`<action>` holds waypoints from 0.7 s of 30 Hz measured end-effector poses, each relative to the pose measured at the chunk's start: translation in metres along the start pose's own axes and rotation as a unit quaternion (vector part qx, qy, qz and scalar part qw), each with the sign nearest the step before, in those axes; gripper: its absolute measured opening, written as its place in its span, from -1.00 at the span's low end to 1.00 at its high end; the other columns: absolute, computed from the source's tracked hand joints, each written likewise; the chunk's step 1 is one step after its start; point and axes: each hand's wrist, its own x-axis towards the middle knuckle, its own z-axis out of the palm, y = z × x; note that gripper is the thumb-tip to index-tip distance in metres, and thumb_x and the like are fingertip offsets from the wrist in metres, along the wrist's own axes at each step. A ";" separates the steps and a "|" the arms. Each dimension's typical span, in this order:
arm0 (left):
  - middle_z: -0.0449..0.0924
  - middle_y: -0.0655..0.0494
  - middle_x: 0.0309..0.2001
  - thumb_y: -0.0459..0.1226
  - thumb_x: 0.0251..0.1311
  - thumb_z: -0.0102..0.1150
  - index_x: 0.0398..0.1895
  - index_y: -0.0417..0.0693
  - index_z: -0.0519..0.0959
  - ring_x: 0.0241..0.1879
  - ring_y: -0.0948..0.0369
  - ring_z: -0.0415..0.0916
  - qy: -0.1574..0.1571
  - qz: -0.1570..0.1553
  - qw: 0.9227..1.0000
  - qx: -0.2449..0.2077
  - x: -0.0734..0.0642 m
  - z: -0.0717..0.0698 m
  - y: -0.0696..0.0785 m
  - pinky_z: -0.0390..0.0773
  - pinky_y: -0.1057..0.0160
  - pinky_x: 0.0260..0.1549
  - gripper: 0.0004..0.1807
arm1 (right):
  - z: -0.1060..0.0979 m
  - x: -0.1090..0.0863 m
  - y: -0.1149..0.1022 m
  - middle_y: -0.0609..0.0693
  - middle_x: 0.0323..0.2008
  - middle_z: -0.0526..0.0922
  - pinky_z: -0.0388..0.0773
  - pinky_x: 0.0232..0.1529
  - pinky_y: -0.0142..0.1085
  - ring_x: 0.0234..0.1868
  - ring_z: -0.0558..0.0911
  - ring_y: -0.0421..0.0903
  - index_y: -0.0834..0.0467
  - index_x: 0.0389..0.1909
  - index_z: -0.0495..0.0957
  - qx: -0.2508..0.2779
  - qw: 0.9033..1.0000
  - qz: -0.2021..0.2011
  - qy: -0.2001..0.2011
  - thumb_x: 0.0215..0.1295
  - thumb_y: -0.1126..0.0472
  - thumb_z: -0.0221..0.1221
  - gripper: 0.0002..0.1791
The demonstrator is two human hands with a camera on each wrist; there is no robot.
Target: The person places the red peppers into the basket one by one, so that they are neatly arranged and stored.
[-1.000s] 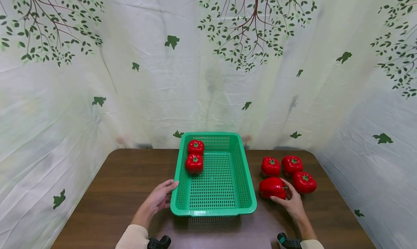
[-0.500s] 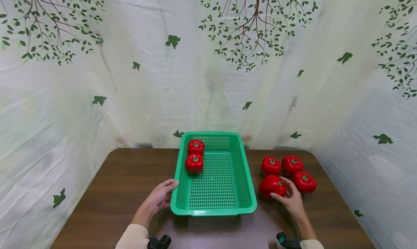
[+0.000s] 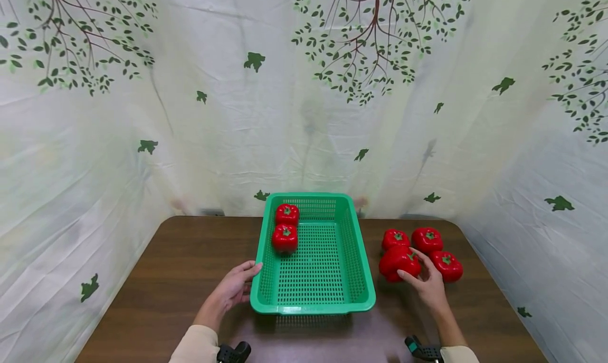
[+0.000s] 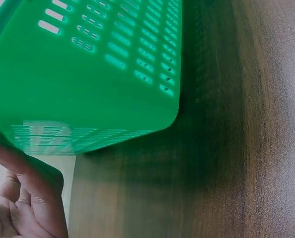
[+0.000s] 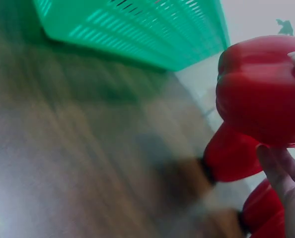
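My right hand (image 3: 429, 288) grips a red bell pepper (image 3: 398, 263) between thumb and fingers, at the right of the table. In the right wrist view this pepper (image 5: 261, 89) is off the table, above another pepper (image 5: 232, 153). At the basket's left edge, my left hand (image 3: 234, 286) holds the rim of the green plastic basket (image 3: 313, 309), thumb on top. The left wrist view shows fingers (image 4: 33, 186) beside the basket's outer wall (image 4: 78, 94). Inside the basket, along its left side, sit two red bell peppers, one far (image 3: 287, 214) and one nearer (image 3: 285, 239).
Three more red peppers stand on the table around the right hand: one behind the held one (image 3: 395, 238), one at the back right (image 3: 427, 239) and one to the right (image 3: 445, 266). A leaf-printed curtain (image 3: 309, 115) hangs behind the brown wooden table (image 3: 190, 257).
The right hand has turned the pepper so its stem end faces more upward, then raised it slightly and away from me. The left hand and the basket stay in place.
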 end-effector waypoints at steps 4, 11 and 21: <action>0.56 -0.05 -0.12 0.02 0.35 0.05 0.15 -0.21 0.38 -0.25 0.09 0.62 -0.001 0.002 1.000 0.000 0.000 0.001 0.000 0.65 0.11 -0.23 -0.47 | -0.001 0.004 -0.010 0.04 0.20 0.30 0.54 -0.13 -0.50 0.04 0.38 -0.22 0.19 0.36 0.22 0.003 1.000 -0.014 -0.007 0.25 0.30 0.26 -0.32; 0.56 -0.05 -0.13 0.01 0.35 0.05 0.14 -0.21 0.39 -0.25 0.10 0.63 0.002 0.000 1.000 -0.001 0.000 0.002 0.000 0.65 0.11 -0.23 -0.49 | -0.004 0.010 -0.025 0.02 0.20 0.30 0.56 -0.12 -0.48 0.05 0.40 -0.23 0.20 0.36 0.22 -0.001 0.999 -0.033 -0.026 0.21 0.32 0.29 -0.29; 0.57 -0.05 -0.12 0.02 0.34 0.06 0.14 -0.20 0.38 -0.25 0.09 0.63 0.001 0.003 1.000 0.000 -0.001 0.000 -0.001 0.65 0.11 -0.23 -0.48 | -0.001 0.021 -0.055 0.08 0.24 0.29 0.57 -0.09 -0.43 0.10 0.41 -0.22 0.16 0.40 0.17 0.015 0.997 -0.041 -0.069 0.14 0.35 0.33 -0.18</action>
